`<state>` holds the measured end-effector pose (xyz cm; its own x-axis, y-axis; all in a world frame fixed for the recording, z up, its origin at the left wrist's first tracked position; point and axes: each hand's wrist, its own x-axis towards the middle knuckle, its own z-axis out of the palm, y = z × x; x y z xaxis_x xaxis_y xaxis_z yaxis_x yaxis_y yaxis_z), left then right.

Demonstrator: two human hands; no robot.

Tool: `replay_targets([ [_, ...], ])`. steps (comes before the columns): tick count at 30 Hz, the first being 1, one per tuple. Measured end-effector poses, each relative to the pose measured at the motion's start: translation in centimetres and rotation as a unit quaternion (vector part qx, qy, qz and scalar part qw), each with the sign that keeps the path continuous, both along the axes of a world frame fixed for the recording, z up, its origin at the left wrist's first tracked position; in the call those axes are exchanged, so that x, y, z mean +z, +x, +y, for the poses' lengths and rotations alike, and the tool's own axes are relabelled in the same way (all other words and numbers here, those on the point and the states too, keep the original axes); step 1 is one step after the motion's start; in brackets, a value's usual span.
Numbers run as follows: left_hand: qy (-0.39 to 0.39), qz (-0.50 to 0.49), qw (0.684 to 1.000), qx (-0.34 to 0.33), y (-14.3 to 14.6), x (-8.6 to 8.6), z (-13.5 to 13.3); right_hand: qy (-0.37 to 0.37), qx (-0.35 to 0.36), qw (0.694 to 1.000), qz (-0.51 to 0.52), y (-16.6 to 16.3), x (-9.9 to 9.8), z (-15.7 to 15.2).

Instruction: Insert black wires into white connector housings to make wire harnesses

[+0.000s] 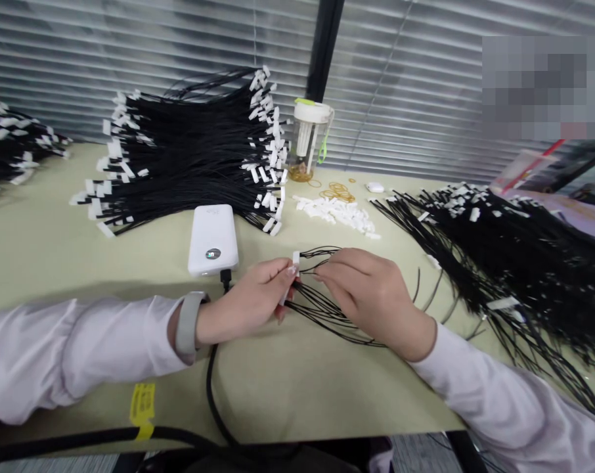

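power bank (213, 239) beside hands, wire piles (189, 154) around

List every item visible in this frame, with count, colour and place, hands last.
small wire bunch: one, black, held between both hands
white connector: one, white, at the fingertips
big wire pile: one, black with white tags, back left
right wire pile: one, black with white tags, right side
far wire pile: one, black with white tags, far left edge
loose connectors: a heap, white, centre back
rubber bands: several, yellow, behind the heap
power bank: one, white, centre, black cable plugged in
bottle: one, clear, white lid, by the blinds
table: one, pale green
left hand: grip on connector
right hand: grip on wires
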<state>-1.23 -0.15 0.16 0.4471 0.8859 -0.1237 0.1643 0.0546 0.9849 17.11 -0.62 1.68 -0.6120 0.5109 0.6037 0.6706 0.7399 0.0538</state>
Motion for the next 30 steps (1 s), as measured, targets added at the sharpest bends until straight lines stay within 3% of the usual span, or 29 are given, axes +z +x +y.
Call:
replay_targets([
  [10, -0.016, -0.015, 1.000, 0.004, 0.06, 0.06, 0.00, 0.096, 0.014, 0.992, -0.086, 0.31, 0.43, -0.01],
  [18, -0.020, -0.017, 1.000, 0.010, 0.12, 0.06, -0.07, 0.098, 0.015, 0.991, -0.088, 0.46, 0.45, -0.04],
  [23, -0.005, -0.002, 1.000, 0.011, 0.06, 0.19, -0.11, 0.046, 0.027, 0.997, -0.051, 0.24, 0.06, 0.08],
  [30, 0.021, 0.022, 0.999, -0.015, -0.06, 0.31, -0.12, -0.132, 0.029, 0.988, 0.069, -0.46, -0.11, -0.15],
])
